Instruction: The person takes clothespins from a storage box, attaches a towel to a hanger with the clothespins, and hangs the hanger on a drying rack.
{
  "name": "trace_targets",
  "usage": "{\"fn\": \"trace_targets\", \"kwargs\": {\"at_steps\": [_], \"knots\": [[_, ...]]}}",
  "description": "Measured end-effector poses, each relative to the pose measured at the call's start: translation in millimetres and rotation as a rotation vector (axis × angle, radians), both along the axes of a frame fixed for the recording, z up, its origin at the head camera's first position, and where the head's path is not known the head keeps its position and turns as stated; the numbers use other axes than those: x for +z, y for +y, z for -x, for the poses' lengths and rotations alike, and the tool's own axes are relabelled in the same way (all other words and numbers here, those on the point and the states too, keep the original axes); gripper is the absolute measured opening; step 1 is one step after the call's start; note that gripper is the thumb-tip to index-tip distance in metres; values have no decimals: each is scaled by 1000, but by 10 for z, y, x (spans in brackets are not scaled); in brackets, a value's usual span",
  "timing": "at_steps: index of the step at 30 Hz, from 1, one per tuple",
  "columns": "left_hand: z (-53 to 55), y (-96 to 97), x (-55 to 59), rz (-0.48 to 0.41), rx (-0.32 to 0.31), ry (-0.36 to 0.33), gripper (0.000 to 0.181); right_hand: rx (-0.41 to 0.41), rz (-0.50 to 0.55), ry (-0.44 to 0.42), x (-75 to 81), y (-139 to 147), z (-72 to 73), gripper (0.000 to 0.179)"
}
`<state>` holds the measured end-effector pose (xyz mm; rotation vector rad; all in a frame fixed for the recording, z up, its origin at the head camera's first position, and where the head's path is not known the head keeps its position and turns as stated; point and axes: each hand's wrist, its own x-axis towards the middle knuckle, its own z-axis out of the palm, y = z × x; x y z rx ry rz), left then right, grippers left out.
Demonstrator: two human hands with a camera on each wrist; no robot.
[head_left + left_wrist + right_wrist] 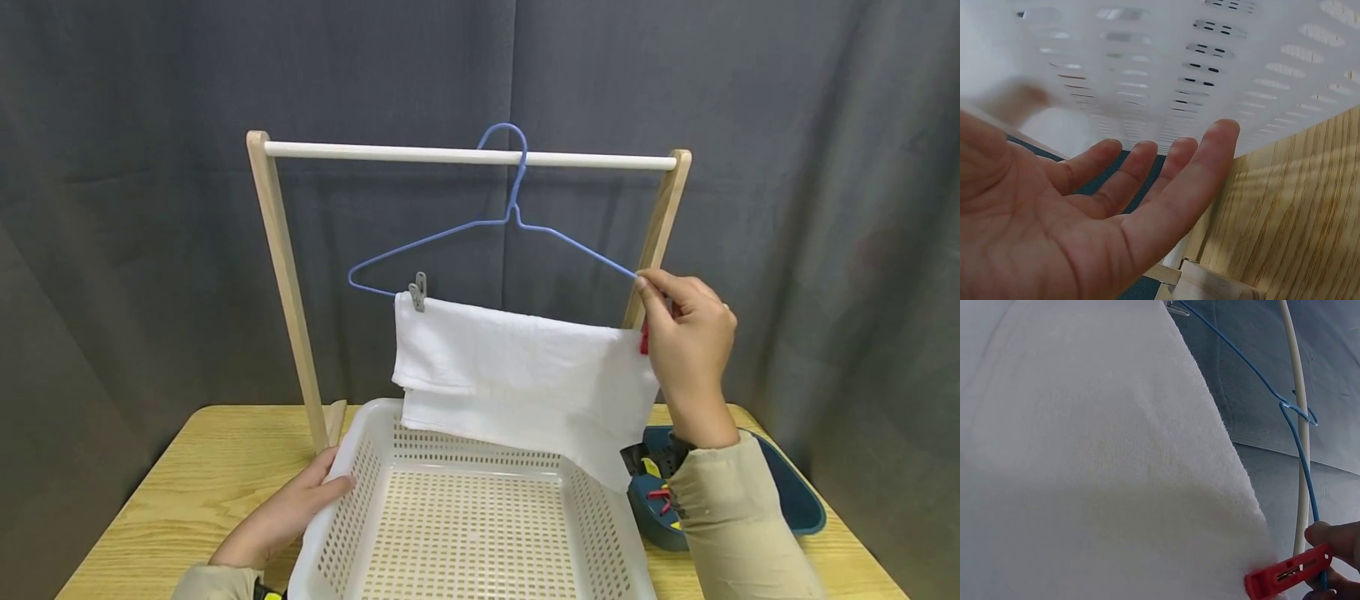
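Note:
A blue wire hanger (442, 240) hangs by its hook from the white rail. A white towel (517, 367) is draped over its lower bar, with a grey clothespin (417, 292) on the towel's left corner. At the right corner sits a red clothespin (1288, 572), mostly hidden behind the hand in the head view. My right hand (692, 333) pinches the hanger's right end between thumb and fingertips. Down at the left side of a white perforated basket (468, 533), my left hand (303, 500) lies against the rim, its fingers loosely extended in the left wrist view.
The wooden stand (285, 283) carries the white rail (375, 152) behind the basket. A dark teal tub (795, 500) with clothespins stands to the right, partly behind my right forearm. All rest on a wooden table (202, 467) before a grey curtain (135, 208).

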<state>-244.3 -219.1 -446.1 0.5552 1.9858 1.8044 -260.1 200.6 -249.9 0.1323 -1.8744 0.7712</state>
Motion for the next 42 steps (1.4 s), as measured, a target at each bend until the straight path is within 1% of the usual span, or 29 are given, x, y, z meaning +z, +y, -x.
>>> {"fn": "trace_targets", "kwargs": {"at_steps": [5, 11, 16, 21, 29, 37, 42], "knots": [[-15, -1, -3, 10, 1, -2, 66, 15, -13, -11, -42, -19, -10, 16], [-19, 18, 18, 21, 6, -2, 67, 41, -12, -14, -80, -30, -17, 14], [-41, 20, -10, 18, 9, 5, 66, 53, -10, -22, -123, -36, -30, 13], [-31, 18, -22, 8, 14, 8, 66, 58, -7, -26, -136, -47, -22, 14], [-51, 14, -34, 2, 8, -21, 66, 66, 1, -76, -187, -48, -24, 16], [-73, 5, -40, -10, 7, -19, 66, 85, -34, -89, -218, -39, 15, 13], [-44, -16, -37, -17, 7, -26, 68, 113, -62, -84, -216, -38, 62, 10]]}}
